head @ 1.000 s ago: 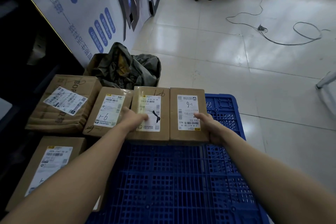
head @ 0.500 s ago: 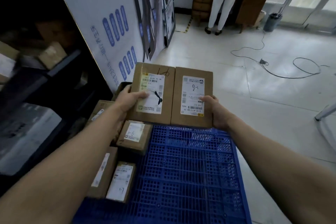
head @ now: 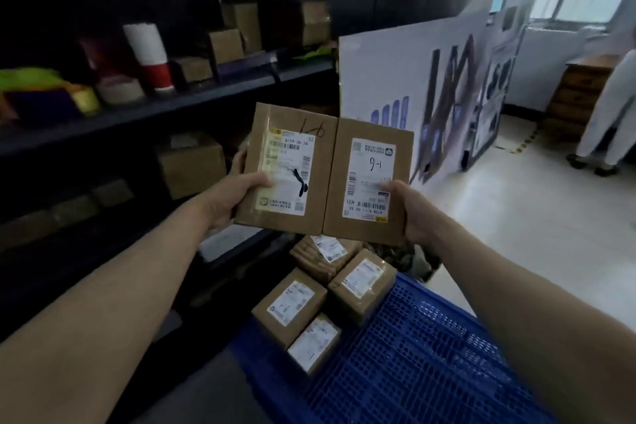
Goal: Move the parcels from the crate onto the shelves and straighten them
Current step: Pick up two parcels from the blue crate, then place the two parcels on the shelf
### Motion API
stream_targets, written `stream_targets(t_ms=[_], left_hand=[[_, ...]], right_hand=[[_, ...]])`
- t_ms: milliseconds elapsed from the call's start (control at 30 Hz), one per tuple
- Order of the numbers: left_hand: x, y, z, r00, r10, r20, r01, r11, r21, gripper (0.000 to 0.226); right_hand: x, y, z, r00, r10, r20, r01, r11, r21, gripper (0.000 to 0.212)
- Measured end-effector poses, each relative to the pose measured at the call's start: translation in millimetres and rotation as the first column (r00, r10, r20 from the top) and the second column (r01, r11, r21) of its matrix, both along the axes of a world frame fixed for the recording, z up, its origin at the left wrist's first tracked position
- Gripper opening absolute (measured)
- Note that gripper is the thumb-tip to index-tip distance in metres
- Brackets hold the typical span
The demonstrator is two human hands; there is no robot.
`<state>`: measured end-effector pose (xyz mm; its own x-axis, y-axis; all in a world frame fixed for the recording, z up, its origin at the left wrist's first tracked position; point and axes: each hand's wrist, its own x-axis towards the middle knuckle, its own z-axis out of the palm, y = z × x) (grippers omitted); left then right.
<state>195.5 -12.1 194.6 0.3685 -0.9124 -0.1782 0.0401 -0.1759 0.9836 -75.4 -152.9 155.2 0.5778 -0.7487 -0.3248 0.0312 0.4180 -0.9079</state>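
Two parcels are held up side by side, long edges touching, labels facing the camera, in front of the dark shelves. The left hand grips the left parcel at its left edge: thumb pressed on the label's front, fingers curled round behind. The right hand grips the right parcel at its lower right corner, thumb on the label. Its other fingers are hidden behind the box, so I cannot tell how they lie. Both parcels are upright, tilted slightly, and clear of any shelf board. The right label has "9-1" handwritten on it; the left has a black scribble.

Below the held pair, four smaller parcels cluster at the left edge of the blue crate; I cannot tell whether they sit on it or just beside it. The middle shelf carries a red-and-white cylinder, tape rolls and small boxes. A white printed board leans at the shelves' right end. A person in white stands far right.
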Motion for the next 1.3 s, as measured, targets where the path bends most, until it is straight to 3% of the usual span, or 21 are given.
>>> stream_targets(t_ms=[133, 267, 467, 667, 867, 1000, 1133, 1300], left_hand=[[23, 98, 20, 0.978, 0.203, 0.051, -0.2, 0.979, -0.045, 0.077], [42, 221, 29, 0.889, 0.457, 0.039, -0.453, 0.887, -0.088, 0.074], [50, 413, 38, 0.637, 0.77, -0.008, -0.763, 0.63, -0.142, 0.078], [16, 612, 45, 0.314, 0.948, -0.057, -0.936, 0.299, -0.185, 0.074], [-47, 803, 57, 0.027, 0.995, -0.097, -0.988, 0.012, -0.151, 0.066], [-95, 906, 63, -0.171, 0.984, -0.048, -0.969, -0.177, -0.17, 0.063], [-146, 980, 66, -0.374, 0.926, -0.046, -0.903, -0.375, -0.211, 0.063], [-201, 1048, 68, -0.562, 0.824, -0.077, -0.799, -0.564, -0.209, 0.059]], right_hand=[[67, 37, 6, 0.982, 0.186, 0.046, -0.186, 0.983, 0.0, 0.029], [148, 108, 23, 0.914, 0.405, 0.022, -0.404, 0.913, -0.05, 0.036], [253, 252, 56, 0.701, 0.713, 0.017, -0.706, 0.696, -0.131, 0.04], [326, 445, 84, 0.386, 0.922, 0.024, -0.895, 0.381, -0.231, 0.047], [358, 665, 96, 0.069, 0.994, 0.082, -0.964, 0.088, -0.25, 0.051], [363, 796, 107, -0.102, 0.99, 0.096, -0.96, -0.073, -0.269, 0.051], [354, 913, 116, -0.294, 0.951, 0.099, -0.927, -0.258, -0.271, 0.047], [339, 1037, 122, -0.514, 0.85, 0.115, -0.836, -0.466, -0.29, 0.047]])
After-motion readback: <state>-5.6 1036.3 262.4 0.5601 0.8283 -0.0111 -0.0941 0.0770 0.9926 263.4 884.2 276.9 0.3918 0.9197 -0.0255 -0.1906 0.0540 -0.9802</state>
